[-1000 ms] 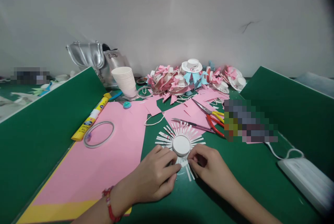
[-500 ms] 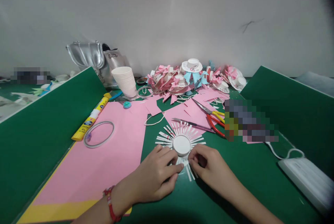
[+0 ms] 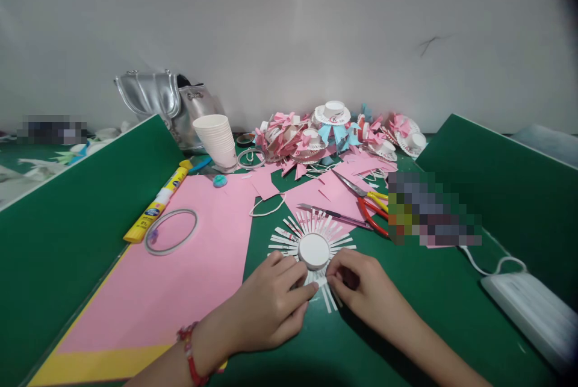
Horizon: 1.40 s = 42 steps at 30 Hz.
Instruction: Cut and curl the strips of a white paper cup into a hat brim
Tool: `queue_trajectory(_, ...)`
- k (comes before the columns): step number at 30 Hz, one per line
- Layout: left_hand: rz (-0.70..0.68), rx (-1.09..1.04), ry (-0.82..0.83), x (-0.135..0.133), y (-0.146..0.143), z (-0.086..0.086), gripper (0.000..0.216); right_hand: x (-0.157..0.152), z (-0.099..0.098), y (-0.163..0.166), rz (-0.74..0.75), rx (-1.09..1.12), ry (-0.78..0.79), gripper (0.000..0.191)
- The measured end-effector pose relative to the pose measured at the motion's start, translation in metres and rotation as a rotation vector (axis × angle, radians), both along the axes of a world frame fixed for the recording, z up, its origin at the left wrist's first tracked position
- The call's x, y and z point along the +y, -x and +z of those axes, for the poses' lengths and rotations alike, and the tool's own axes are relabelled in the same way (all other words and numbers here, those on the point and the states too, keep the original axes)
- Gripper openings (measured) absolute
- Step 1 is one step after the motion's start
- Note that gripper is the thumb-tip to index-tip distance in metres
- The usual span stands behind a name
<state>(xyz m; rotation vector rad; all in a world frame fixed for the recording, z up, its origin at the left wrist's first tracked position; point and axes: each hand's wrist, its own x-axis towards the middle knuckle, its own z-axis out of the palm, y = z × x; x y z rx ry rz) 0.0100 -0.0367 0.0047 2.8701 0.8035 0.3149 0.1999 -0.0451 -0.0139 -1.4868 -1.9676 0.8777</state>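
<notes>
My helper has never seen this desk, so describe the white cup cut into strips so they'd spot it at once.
On the green table, look where the left hand and right hand nearly meet. Right there lies the cut cup, with a round white centre. Unlike the hat-shaped pieces heaped by the wall, its narrow strips splay out like sun rays.

Green tabletop; on it, fringed paper cup; yellow sheet; face mask
</notes>
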Motion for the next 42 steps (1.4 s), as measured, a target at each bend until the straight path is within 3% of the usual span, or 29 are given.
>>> queue_trajectory(8, -0.025, 0.027, -0.073, -0.001, -0.003, -0.004, 0.024, 0.001, 0.000, 0.001, -0.017, 0.024, 0.000, 0.016)
queue_trajectory(15, 0.014, -0.008, 0.002, -0.001, -0.003, 0.000, 0.023, 0.001, 0.001, 0.000, -0.003, 0.032, 0.001, 0.016)
queue_trajectory(19, 0.018, -0.005, 0.015, -0.001, -0.004, 0.002, 0.023, 0.005, 0.000, -0.001, -0.103, 0.077, -0.088, 0.010)
queue_trajectory(24, 0.000, -0.003, -0.011, -0.001, -0.005, 0.002, 0.022, 0.014, -0.006, 0.001, -0.047, 0.061, -0.258, 0.049)
queue_trajectory(31, -0.019, -0.010, -0.127, -0.006, -0.009, 0.000, 0.018, 0.020, -0.009, 0.006, -0.004, 0.019, -0.237, 0.051)
queue_trajectory(35, -0.098, -0.163, -0.248, -0.022, -0.010, 0.003, 0.014, 0.019, -0.005, 0.004, -0.015, 0.057, -0.273, 0.054)
queue_trajectory(37, -0.074, -0.216, -0.205, -0.032, -0.011, 0.004, 0.021, 0.017, -0.002, 0.003, -0.021, 0.092, -0.292, 0.057)
queue_trajectory(40, 0.017, -0.274, 0.009, -0.041, -0.015, 0.002, 0.023, 0.014, 0.004, 0.002, -0.049, 0.141, -0.373, 0.058)
queue_trajectory(42, 0.205, -0.376, 0.251, -0.038, -0.019, -0.001, 0.015, 0.013, 0.007, 0.001, -0.076, 0.166, -0.447, 0.057)
